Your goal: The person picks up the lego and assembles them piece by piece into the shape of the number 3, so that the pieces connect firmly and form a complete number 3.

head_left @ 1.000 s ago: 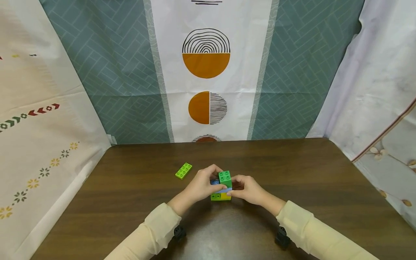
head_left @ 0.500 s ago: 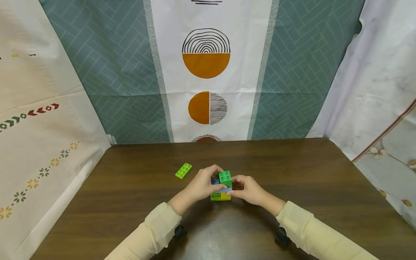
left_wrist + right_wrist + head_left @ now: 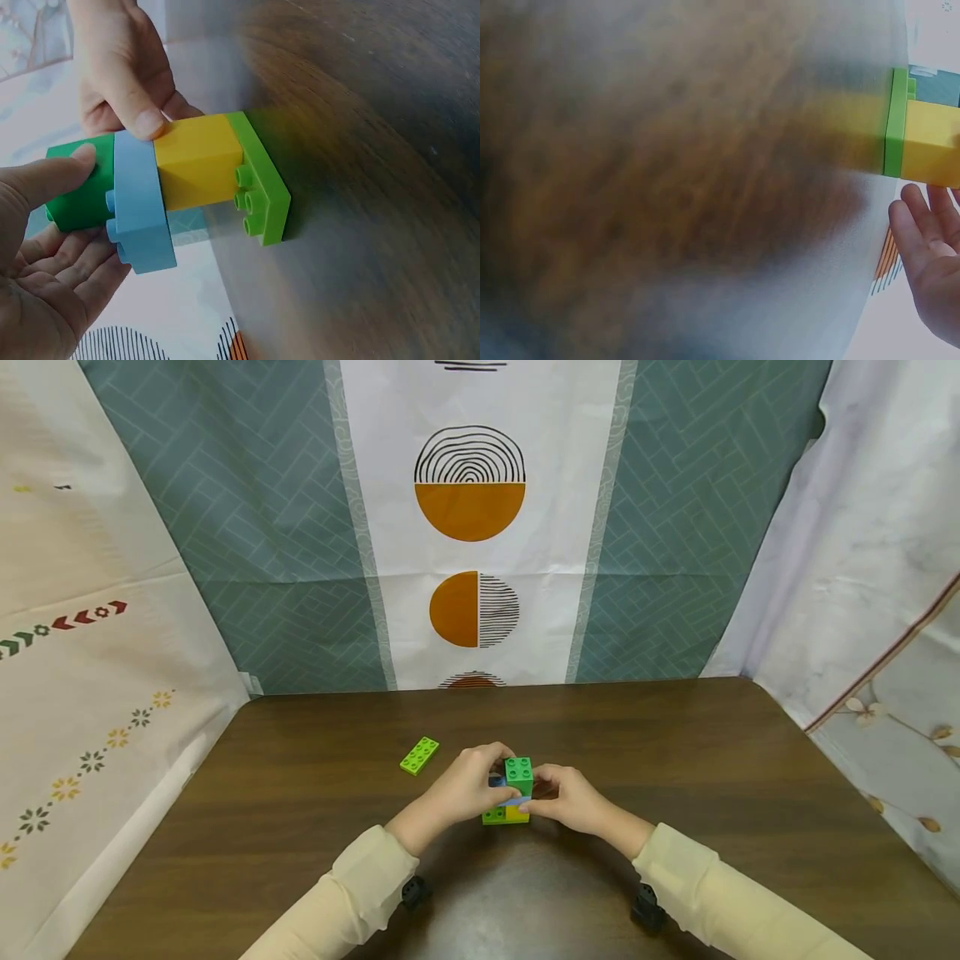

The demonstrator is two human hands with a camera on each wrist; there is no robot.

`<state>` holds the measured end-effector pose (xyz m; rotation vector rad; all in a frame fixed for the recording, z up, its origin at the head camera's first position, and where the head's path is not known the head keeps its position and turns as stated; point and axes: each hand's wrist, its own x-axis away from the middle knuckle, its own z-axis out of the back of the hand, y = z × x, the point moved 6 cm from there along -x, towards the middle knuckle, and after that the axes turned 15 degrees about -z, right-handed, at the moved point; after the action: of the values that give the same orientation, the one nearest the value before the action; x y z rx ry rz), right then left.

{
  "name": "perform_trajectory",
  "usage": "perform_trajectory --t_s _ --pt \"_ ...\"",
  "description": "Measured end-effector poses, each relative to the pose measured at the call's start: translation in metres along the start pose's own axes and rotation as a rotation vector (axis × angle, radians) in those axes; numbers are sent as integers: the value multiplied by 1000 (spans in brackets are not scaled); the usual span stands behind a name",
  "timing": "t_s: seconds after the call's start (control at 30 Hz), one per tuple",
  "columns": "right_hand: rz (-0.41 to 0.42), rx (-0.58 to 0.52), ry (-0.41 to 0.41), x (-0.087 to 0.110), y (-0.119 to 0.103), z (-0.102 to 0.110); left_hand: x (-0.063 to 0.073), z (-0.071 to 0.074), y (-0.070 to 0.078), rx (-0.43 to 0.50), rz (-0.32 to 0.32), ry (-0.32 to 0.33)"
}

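A small stack of toy building bricks stands on the table before me. At its foot lies a lime-green studded plate (image 3: 264, 196), with a yellow brick (image 3: 199, 161) on it. A light blue brick (image 3: 142, 202) sits across the yellow one and juts past it. On top is a dark green brick (image 3: 518, 777), which my left hand (image 3: 471, 783) pinches with the thumb on its near side. My right hand (image 3: 567, 799) holds the stack from the right, its thumb where the blue and yellow bricks meet. Its fingertips are partly hidden behind the stack.
Another lime-green studded plate (image 3: 419, 756) lies apart on the dark wooden table (image 3: 637, 718), behind and left of the stack. Patterned cloths (image 3: 307, 568) hang at the back and both sides.
The head view has shifted a little, so everything appears slightly farther left. Both hands keep their hold on the stack, with no clear movement of the bricks.
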<state>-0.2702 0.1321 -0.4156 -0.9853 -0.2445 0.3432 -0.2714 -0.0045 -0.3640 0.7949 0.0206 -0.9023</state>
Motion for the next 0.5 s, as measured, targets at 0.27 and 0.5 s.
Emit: perform_trajectory --t_s 0.27,0.5 --pt "0 0 -6 0 -1 -1 1 1 -4 56 19 11" --pt "-13 15 5 0 1 -1 1 2 -7 56 33 -1"
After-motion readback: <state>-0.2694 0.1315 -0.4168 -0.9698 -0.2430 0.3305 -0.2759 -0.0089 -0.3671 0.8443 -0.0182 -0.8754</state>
